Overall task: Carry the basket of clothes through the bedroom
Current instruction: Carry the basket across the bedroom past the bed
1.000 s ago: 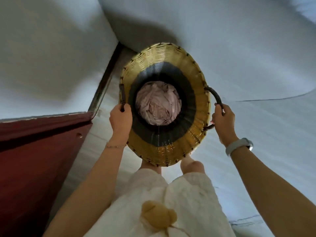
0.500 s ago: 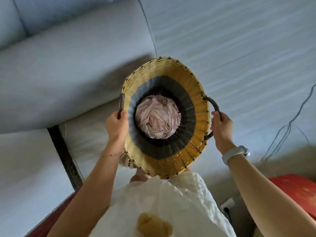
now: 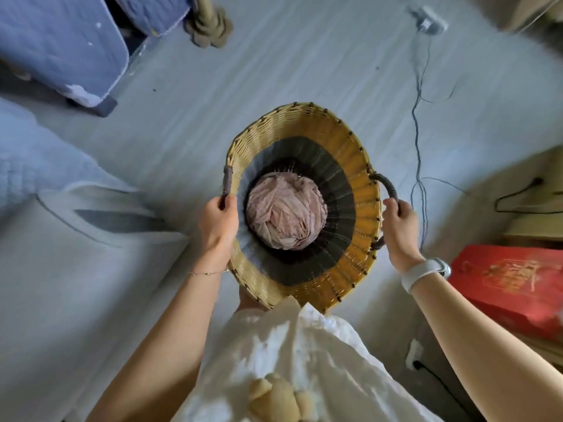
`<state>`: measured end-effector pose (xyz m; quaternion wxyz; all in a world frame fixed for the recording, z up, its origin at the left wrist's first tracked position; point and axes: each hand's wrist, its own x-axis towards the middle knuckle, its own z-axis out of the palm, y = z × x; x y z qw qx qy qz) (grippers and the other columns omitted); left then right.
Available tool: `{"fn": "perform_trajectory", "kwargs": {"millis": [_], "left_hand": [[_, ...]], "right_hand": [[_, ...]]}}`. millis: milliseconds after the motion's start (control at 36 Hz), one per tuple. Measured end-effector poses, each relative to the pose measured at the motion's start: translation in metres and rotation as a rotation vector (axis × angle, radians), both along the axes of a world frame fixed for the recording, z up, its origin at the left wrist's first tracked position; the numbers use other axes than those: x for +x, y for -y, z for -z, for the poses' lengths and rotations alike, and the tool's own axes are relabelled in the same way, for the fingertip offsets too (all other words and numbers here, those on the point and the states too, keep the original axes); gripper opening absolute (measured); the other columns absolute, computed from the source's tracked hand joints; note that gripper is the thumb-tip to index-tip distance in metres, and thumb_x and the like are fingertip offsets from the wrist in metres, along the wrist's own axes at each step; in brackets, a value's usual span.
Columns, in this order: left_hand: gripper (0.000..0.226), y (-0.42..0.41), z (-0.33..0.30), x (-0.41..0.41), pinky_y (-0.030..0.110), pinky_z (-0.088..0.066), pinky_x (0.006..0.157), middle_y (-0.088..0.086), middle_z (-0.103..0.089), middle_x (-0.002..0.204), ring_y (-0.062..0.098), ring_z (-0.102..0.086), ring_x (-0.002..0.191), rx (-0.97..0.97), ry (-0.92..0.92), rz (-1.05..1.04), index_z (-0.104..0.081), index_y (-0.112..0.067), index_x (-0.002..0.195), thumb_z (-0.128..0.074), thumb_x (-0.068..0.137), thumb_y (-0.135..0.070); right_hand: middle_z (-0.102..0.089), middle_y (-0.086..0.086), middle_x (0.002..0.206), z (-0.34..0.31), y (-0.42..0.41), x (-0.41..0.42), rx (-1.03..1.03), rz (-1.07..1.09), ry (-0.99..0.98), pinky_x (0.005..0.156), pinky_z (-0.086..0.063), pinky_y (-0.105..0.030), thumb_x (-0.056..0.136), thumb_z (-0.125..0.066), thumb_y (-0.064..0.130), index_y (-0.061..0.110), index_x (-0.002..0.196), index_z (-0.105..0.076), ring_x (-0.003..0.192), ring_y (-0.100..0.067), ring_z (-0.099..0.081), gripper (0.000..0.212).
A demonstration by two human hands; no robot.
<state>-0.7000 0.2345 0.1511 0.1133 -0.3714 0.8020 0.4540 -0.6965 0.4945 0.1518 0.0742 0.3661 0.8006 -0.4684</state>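
A: Where was the wicker basket (image 3: 307,269) at that moment?

B: Off the floor, held out in front of the person's body. The left hand (image 3: 217,226) had its fingers (image 3: 213,205) wrapped around the dark left handle (image 3: 227,182), and the right hand (image 3: 400,231) was closed round the looped right handle (image 3: 387,185). The pink clothes (image 3: 286,213) sat bunched at the bottom, between the two grips.

A: So what could have gone wrong?

B: Mostly tripping, I'd judge. Thin cables (image 3: 419,123) trailed over the floor (image 3: 304,71) ahead of and beyond the right fingers, and the wide basket blocked the view of the feet. A foot could have caught a loop.

A: Anything else?

B: A red box (image 3: 511,284) lay on the floor near the right wrist, and a bed with a blue quilt (image 3: 61,41) stood well off past the left fingers. The basket's flared rim could have clipped either one. The clothes sat deep, so spilling looked unlikely unless the basket tipped hard.
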Motion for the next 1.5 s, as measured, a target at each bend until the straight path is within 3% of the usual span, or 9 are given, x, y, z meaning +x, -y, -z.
{"fn": "perform_trajectory", "kwargs": {"millis": [83,139,194,417,722,1083,1167,1306,1500], "left_hand": [[0.037,-0.007,-0.001,-0.057,0.04,-0.039,0.058,0.035,-0.058,0.074,0.048,-0.054,0.069,0.027,-0.023,0.072,-0.053,-0.003,0.063,-0.046,0.087,-0.028],[0.037,-0.009,-0.001,-0.096,0.034,-0.032,0.06,0.016,-0.047,0.055,0.031,-0.042,0.06,0.069,-0.031,0.116,-0.044,-0.009,0.053,-0.047,0.088,-0.022],[0.038,-0.01,-0.001,-0.135,0.033,-0.031,0.06,0.006,-0.041,0.051,0.026,-0.038,0.059,0.098,-0.02,0.16,-0.041,-0.013,0.05,-0.047,0.087,-0.021],[0.037,-0.018,-0.015,-0.265,0.03,-0.032,0.056,0.003,-0.041,0.051,0.024,-0.036,0.052,0.127,-0.059,0.247,-0.041,-0.013,0.051,-0.046,0.087,-0.022],[0.023,-0.044,-0.017,-0.423,0.034,-0.03,0.06,0.007,-0.038,0.056,0.023,-0.034,0.059,0.149,-0.093,0.278,-0.051,-0.005,0.067,-0.046,0.084,-0.019],[0.037,-0.107,-0.019,-0.678,0.034,-0.031,0.063,0.004,-0.037,0.051,0.02,-0.032,0.05,0.141,-0.067,0.17,-0.04,-0.016,0.052,-0.046,0.088,-0.02],[0.035,-0.111,-0.021,-0.726,0.034,-0.033,0.065,0.003,-0.043,0.053,0.027,-0.038,0.057,0.131,-0.072,0.154,-0.045,-0.017,0.053,-0.049,0.087,-0.023],[0.031,-0.12,-0.03,-0.814,0.033,-0.034,0.066,0.003,-0.045,0.056,0.017,-0.037,0.052,0.185,-0.094,0.146,-0.051,-0.018,0.058,-0.049,0.088,-0.02],[0.031,-0.114,-0.035,-0.963,0.034,-0.033,0.067,0.005,-0.044,0.053,0.022,-0.037,0.052,0.201,-0.092,0.108,-0.049,-0.016,0.056,-0.048,0.086,-0.025]], "right_hand": [[-0.041,-0.001,0.063,-0.004,-0.009,-0.039,0.017,0.1,-0.037,0.053,-0.032,-0.029,0.091,-0.038,0.023,0.009,0.086,-0.052,0.056,-0.015,-0.036,0.02],[-0.038,-0.003,0.061,-0.005,-0.012,-0.067,0.027,0.167,-0.051,0.054,-0.029,-0.032,0.09,-0.039,0.023,0.009,0.081,-0.051,0.055,-0.015,-0.034,0.021],[-0.036,-0.003,0.06,-0.007,-0.014,-0.094,0.037,0.229,-0.055,0.053,-0.027,-0.032,0.089,-0.039,0.023,0.009,0.079,-0.051,0.054,-0.016,-0.032,0.021],[-0.04,-0.001,0.06,-0.021,-0.017,-0.193,0.038,0.399,-0.086,0.057,-0.029,-0.034,0.091,-0.038,0.023,-0.005,0.092,-0.059,0.055,-0.015,-0.035,0.035],[-0.046,0.001,0.064,-0.01,-0.041,-0.337,0.0,0.479,-0.099,0.055,-0.033,-0.029,0.092,-0.037,0.026,0.01,0.091,-0.059,0.057,-0.013,-0.039,0.027],[-0.044,0.0,0.062,-0.019,-0.104,-0.613,-0.041,0.382,-0.113,0.052,-0.031,-0.029,0.093,-0.037,0.024,0.008,0.089,-0.058,0.055,-0.013,-0.038,0.026],[-0.044,-0.001,0.063,-0.023,-0.112,-0.663,-0.047,0.379,-0.101,0.053,-0.032,-0.03,0.092,-0.038,0.025,0.005,0.091,-0.059,0.056,-0.013,-0.039,0.029],[-0.043,-0.001,0.063,-0.028,-0.125,-0.759,-0.053,0.362,-0.12,0.054,-0.033,-0.03,0.093,-0.037,0.024,0.002,0.096,-0.058,0.056,-0.013,-0.038,0.031],[-0.046,-0.002,0.063,-0.035,-0.127,-0.928,0.0,0.289,-0.158,0.052,-0.029,-0.028,0.094,-0.035,0.03,0.006,0.1,-0.06,0.053,-0.014,-0.037,0.036]]}}
